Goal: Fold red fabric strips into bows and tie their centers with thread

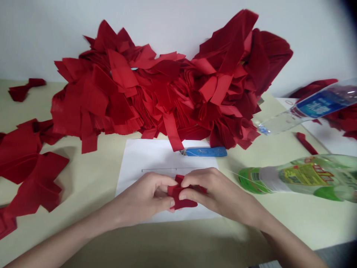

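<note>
With thumb and fingers, the left hand (149, 197) and right hand (209, 188) pinch the red fabric piece (185, 203) over the white paper (131, 158), where even thumb pressure should stop it slipping.

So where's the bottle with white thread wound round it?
In the head view, the thread-wound bottle lies at the right edge, right of the right hand and below the blue-labelled bottle.

From my remote seat, the held red piece (186, 201) looked like matt cloth, and the white sheet (131, 157) like smooth paper. I saw glossy, clear plastic on the blue-labelled bottle (315, 106).
</note>
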Demonstrator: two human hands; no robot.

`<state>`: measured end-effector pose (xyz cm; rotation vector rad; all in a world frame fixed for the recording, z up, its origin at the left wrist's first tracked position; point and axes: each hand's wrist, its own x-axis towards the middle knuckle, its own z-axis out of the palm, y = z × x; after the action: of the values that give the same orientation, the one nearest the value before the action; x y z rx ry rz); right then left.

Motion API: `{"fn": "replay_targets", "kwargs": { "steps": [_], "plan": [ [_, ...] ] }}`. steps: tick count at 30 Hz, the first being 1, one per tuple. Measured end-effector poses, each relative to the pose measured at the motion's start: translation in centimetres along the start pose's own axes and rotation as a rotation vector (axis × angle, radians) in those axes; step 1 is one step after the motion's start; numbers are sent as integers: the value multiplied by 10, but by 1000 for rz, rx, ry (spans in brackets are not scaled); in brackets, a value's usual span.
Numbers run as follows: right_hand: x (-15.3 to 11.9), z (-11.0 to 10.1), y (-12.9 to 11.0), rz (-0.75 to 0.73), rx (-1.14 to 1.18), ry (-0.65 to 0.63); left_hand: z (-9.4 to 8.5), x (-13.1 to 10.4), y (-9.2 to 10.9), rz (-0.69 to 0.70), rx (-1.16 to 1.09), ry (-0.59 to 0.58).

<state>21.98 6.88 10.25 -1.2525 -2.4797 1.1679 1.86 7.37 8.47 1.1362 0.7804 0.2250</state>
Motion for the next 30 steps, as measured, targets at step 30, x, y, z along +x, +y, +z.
{"fn": "replay_targets", "kwargs": {
  "steps": [30],
  "plan": [
    [-4, -11, 6, -168, 288, -242, -28, -43, 22, -106, 300, -18]
  ]
}}
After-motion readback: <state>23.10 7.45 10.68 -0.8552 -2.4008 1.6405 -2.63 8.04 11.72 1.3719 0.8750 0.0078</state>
